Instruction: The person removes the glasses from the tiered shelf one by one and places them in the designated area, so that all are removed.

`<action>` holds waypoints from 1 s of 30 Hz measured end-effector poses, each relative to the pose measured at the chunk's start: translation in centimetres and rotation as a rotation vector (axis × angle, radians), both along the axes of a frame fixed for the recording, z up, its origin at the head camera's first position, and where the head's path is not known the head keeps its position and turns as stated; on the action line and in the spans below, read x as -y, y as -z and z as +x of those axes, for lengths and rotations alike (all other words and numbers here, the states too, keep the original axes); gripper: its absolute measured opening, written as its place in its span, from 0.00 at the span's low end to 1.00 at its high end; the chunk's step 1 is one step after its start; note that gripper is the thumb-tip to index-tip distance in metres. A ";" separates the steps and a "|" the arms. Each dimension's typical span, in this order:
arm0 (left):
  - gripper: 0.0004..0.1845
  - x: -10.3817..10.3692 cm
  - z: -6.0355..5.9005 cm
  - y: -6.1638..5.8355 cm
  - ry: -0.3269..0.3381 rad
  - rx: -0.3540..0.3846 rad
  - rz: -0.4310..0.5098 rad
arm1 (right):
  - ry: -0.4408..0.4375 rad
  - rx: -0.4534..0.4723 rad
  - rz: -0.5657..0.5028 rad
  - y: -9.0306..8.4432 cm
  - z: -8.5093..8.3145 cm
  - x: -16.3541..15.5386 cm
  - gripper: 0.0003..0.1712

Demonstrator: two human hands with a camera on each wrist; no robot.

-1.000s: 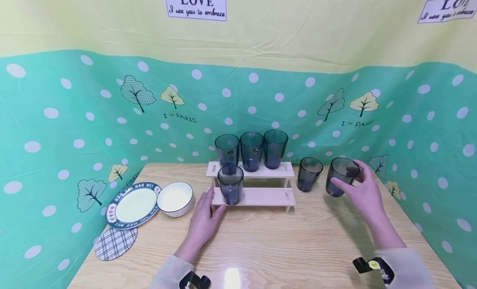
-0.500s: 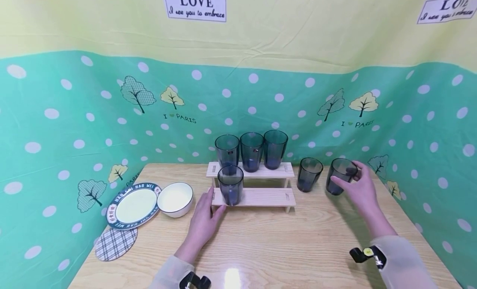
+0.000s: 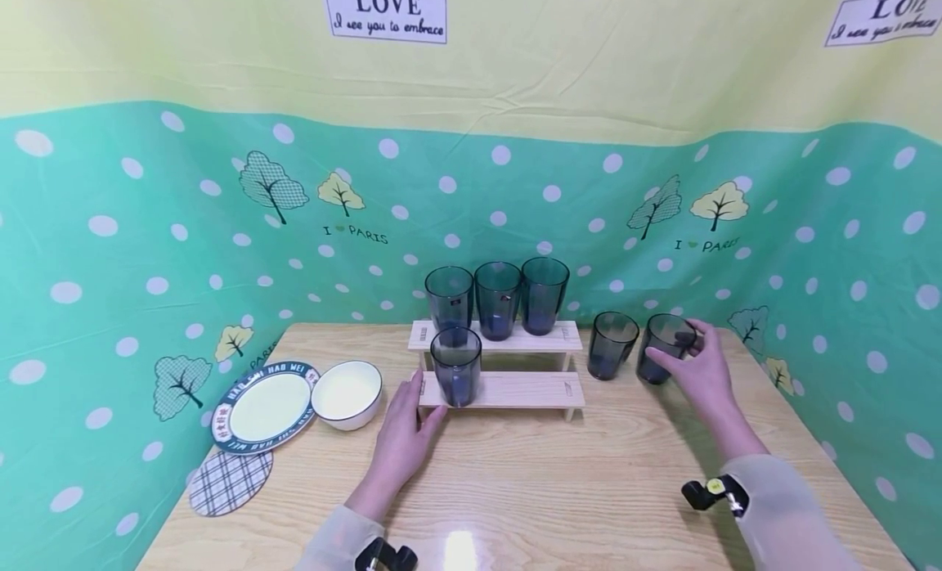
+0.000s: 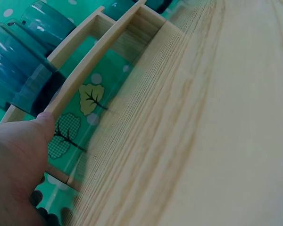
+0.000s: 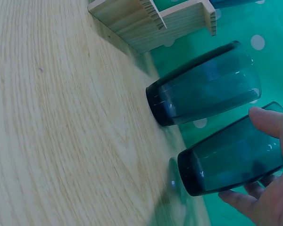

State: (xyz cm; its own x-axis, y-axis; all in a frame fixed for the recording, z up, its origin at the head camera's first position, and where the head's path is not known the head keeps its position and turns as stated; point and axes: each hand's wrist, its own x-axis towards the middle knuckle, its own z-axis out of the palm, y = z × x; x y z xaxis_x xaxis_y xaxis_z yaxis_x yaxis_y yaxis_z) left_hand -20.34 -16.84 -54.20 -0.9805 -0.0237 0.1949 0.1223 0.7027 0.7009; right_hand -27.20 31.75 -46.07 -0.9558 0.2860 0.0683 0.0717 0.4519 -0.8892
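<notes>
My right hand (image 3: 702, 370) grips a dark tinted drinking glass (image 5: 231, 157) by its sides, thumb on one side and fingers on the other. That glass is upright, its base at or close to the tabletop; whether it touches, I cannot tell. Just left of it stands a second glass (image 3: 611, 346), with a narrow gap between them. My left hand (image 3: 401, 430) holds the left end of a two-tier wooden rack (image 3: 522, 387), thumb at the lower shelf's front edge. One glass (image 3: 456, 370) sits on the lower shelf, beside that hand. Three taller glasses (image 3: 497, 303) line the upper shelf.
On the left, a white bowl (image 3: 346, 393) touches or nearly touches a blue-rimmed plate (image 3: 223, 415). The plate partly covers a checked round mat (image 3: 228, 481). A green dotted cloth (image 3: 500, 186) hangs behind and around the wooden table (image 3: 559, 489).
My right hand has moved left and slightly down with the glass, bringing it nearer the standing one. My left hand stays on the rack.
</notes>
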 end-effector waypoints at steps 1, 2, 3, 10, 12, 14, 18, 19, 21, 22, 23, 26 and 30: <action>0.47 0.0 0.0 0.0 0.000 -0.002 0.001 | -0.001 0.000 0.002 0.0 -0.1 0.0 0.68; 0.47 0.0 0.0 0.0 0.001 -0.004 0.001 | -0.002 -0.001 0.006 0.1 -0.1 0.1 0.68; 0.47 0.0 0.0 0.0 0.001 -0.005 0.002 | -0.003 -0.001 0.010 0.2 -0.2 0.1 0.67; 0.46 -0.1 0.2 0.0 0.003 -0.016 0.012 | -0.003 0.000 0.009 0.8 -0.5 0.2 0.66; 0.46 -0.1 0.2 -0.1 0.004 -0.017 0.014 | -0.004 0.002 0.003 0.8 -0.5 0.2 0.67; 0.46 -0.1 0.2 -0.1 0.003 -0.015 0.014 | -0.005 0.003 -0.003 0.9 -0.5 0.3 0.67; 0.46 -0.1 0.1 -0.1 0.002 -0.014 0.012 | -0.010 0.004 -0.013 0.8 -0.6 0.3 0.67; 0.46 -0.1 0.1 -0.1 0.001 -0.013 0.012 | -0.012 0.005 -0.016 0.8 -0.6 0.3 0.67; 0.46 0.0 0.1 0.0 0.002 -0.011 0.010 | -0.018 0.007 -0.022 0.9 -0.6 0.3 0.67; 0.46 0.0 0.1 0.0 0.003 -0.010 0.010 | -0.021 0.008 -0.024 0.9 -0.7 0.3 0.68; 0.46 0.0 0.1 0.0 0.003 -0.008 0.009 | -0.024 0.009 -0.026 0.9 -0.7 0.3 0.68; 0.47 0.0 0.1 0.0 0.004 -0.006 0.008 | -0.034 0.010 -0.023 1.0 -0.8 0.3 0.68; 0.47 0.1 0.0 0.0 0.004 -0.005 0.010 | -0.044 0.008 -0.021 1.1 -0.9 0.4 0.68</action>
